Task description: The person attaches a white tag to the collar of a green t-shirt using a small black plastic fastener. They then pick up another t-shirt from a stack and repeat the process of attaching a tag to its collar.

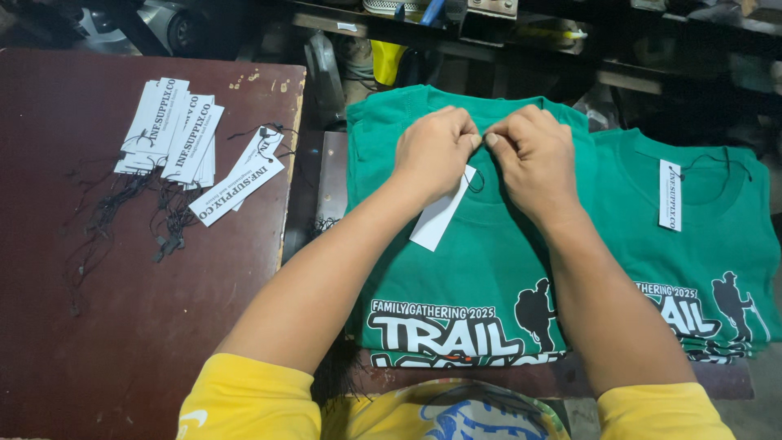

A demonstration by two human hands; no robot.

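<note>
Right now both hands are pinching at the neckline of the green t-shirt (456,269), which is lying on top of a folded stack at the frame centre, print toward 6 o'clock. The left hand (434,151) and right hand (533,155) are meeting knuckle to knuckle at abt 12 o'clock of the shirt, fingers narrow, tips closing on what looks like the thin black string of a white hang tag (441,213). The tag itself is dangling just below the left hand, toward 7 o'clock, resting on the fabric. Can't tell whether the string is fastened yet; the fingers are hiding the loop.

At 3 o'clock a second green stack (717,244) is sitting w/ a white tag (669,195) already hanging from its collar, so that one looks done. At 9 o'clock, on the dark red desk (122,326), a fanned pile of loose tags (169,130) w/ black strings is waiting, plus a couple of tags (242,184) lying apart from it, nearer the shirts. Judging by that pile, plenty of tagging is remaining. Yellow sleeves (244,399) are showing at 6 o'clock; dark cluttered shelving (489,24) is running along 12 o'clock.
</note>
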